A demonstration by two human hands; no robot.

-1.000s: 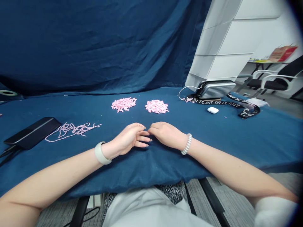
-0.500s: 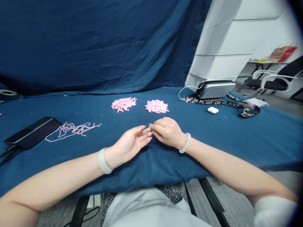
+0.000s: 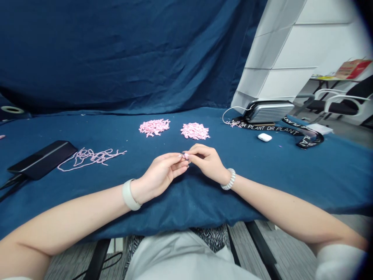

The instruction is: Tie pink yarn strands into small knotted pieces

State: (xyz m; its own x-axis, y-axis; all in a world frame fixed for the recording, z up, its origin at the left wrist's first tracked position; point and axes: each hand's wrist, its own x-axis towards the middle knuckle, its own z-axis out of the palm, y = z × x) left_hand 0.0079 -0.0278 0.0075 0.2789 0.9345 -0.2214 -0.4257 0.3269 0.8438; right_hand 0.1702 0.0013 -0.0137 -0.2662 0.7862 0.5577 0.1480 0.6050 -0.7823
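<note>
A small pink piece (image 3: 185, 156), like a bit of yarn, sits between the fingertips of both hands above the front of the blue-covered table. My left hand (image 3: 163, 173), with a pale band at its wrist, pinches it with thumb and forefinger, the other fingers loosely extended. From the other side, my right hand (image 3: 206, 161), with a coiled bracelet, grips the same piece between thumb and index finger. Beyond the hands lie two heaps of small pink pieces, a left heap (image 3: 154, 127) and a right heap (image 3: 195, 131).
Tangled pink yarn (image 3: 93, 156) lies left, beside a black flat device (image 3: 43, 159) with cables. At right are a white earbud case (image 3: 264, 137), a silver ribbed box (image 3: 271, 111) and a black lettered strap (image 3: 262, 127). A blue curtain (image 3: 131, 58) hangs behind.
The fingertips have closed together, and the pink piece now shows between them. My right hand has opened slightly from a tighter curl. The view has shifted a little.
</note>
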